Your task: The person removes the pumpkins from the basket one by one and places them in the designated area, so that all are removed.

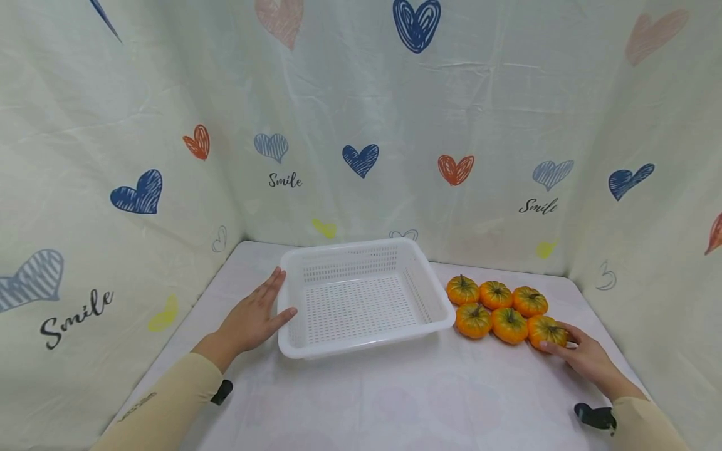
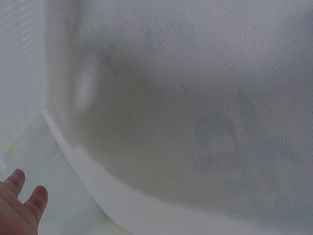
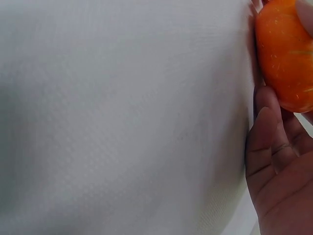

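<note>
A white perforated plastic basket [image 1: 366, 342] stands on the table with only its bare slotted floor showing inside. My left hand [image 1: 248, 321] lies against its left rim, fingers extended and thumb over the edge; the left wrist view catches just the fingertips [image 2: 37, 199] beside the basket wall [image 2: 22, 54]. To the right of the basket, small orange pumpkins sit close together in two rows. With thumb and fingers on either side, my right hand [image 1: 589, 358] grips the front-right pumpkin [image 1: 547, 330]. That same pumpkin [image 3: 283, 58] appears at the right wrist view's upper right, low against the tablecloth.
Several other pumpkins [image 1: 510, 325] lie between the gripped one and the basket. A white cloth [image 1: 395, 401] covers the table. Curtains printed with hearts [image 1: 361, 160] rise along the back and both sides. Dark straps [image 1: 595, 416] sit at the wrists.
</note>
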The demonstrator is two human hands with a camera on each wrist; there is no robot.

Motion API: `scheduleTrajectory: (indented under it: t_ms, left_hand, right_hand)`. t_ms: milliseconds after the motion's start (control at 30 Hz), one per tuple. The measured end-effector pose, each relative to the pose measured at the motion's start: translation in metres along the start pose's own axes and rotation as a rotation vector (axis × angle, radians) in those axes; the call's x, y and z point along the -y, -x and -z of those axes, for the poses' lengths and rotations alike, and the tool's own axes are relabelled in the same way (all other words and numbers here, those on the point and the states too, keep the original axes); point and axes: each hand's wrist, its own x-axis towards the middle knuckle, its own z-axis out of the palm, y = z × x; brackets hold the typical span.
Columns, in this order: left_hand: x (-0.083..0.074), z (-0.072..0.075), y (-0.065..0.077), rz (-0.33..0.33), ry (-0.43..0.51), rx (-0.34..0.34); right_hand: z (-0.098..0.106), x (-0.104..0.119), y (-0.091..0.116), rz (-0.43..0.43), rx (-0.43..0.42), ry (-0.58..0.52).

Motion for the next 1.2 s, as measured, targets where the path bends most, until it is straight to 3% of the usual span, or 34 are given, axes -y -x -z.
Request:
scheduleTrajectory:
  t_ms: [1200]
  left_hand:
    - [0.0007, 0.0011, -0.0006, 0.024, -0.006, 0.046]
  right_hand:
    - [-0.0015, 0.0023, -0.001, 0.005, -0.008, 0.017]
